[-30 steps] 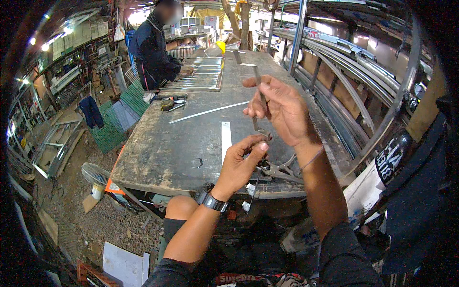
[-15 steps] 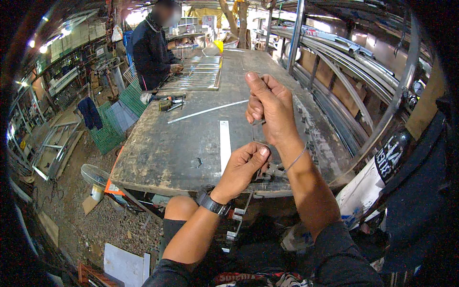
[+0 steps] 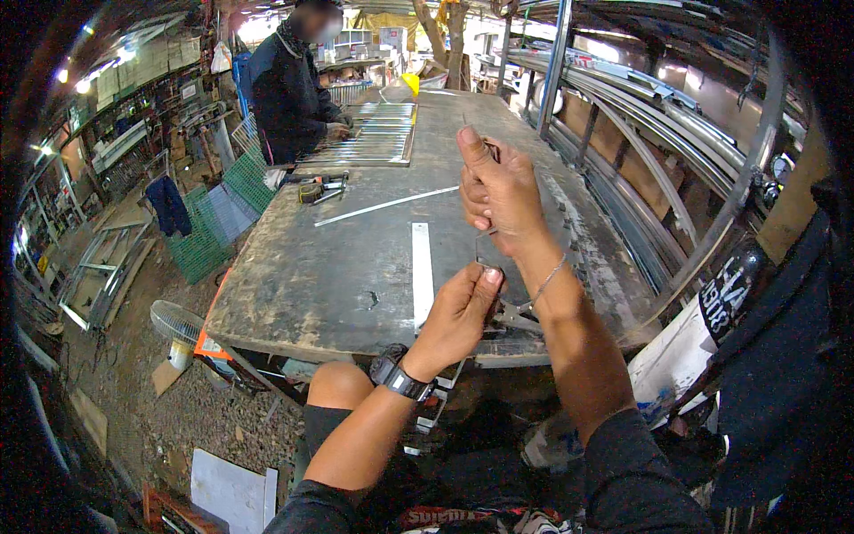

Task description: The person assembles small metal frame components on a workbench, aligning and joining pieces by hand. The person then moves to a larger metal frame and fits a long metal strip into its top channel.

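In front of my chest, my right hand is closed around a thin bent metal rod, thumb pressed on top. A slim tip sticks up above that thumb; whether it belongs to the same rod is hidden by the fingers. Lower down and closer to me, my left hand pinches the rod's lower end between thumb and fingers. Beside it, at the table's near edge, lies a grey metal tool, partly covered by my hand and wrist. A flat pale metal strip rests just left of my hands.
A longer thin strip lies across the dark worktable. Tools sit at its left edge, near a barred metal frame handled by another person. Long metal profiles fill the right-hand rack; a white cylinder stands nearer.
My right hand has turned a little, and a slim tip now shows above its thumb. My left hand stays low, still pinching the rod. The view has shifted slightly.
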{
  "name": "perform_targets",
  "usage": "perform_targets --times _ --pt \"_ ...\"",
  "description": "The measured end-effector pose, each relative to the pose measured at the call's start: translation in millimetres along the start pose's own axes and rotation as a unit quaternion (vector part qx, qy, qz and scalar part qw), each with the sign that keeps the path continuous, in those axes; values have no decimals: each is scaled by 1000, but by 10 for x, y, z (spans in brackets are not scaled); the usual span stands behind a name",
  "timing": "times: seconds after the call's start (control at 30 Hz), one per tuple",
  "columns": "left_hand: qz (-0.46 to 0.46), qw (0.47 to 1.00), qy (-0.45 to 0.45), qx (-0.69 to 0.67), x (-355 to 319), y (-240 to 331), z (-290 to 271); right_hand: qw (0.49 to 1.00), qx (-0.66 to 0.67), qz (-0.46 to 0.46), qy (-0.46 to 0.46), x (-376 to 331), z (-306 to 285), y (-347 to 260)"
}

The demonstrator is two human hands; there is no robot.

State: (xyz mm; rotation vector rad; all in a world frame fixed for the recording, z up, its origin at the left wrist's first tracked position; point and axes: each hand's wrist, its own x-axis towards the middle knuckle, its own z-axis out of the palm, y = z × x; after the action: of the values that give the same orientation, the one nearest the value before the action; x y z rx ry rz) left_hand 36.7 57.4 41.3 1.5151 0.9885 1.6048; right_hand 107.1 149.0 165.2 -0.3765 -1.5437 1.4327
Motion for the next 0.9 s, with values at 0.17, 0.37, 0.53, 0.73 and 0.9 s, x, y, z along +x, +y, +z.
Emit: perform_targets --times 0.17,0.37,0.53,0.73,0.9 --pt "-22 999 36 -3 -4 -17 -2 999 -9 -42 21 50 105 172" --pt "-23 998 43 -52 -21 1 -48 996 29 -61 53 43 190 278" --pt "-58 994 58 -68 -40 15 -45 994 70 -62 49 46 197 339" --pt "-41 995 58 -66 -45 7 -42 992 88 -62 62 16 197 351" --pt "-52 997 46 -45 -31 -14 -66 994 93 -33 50 33 72 393"
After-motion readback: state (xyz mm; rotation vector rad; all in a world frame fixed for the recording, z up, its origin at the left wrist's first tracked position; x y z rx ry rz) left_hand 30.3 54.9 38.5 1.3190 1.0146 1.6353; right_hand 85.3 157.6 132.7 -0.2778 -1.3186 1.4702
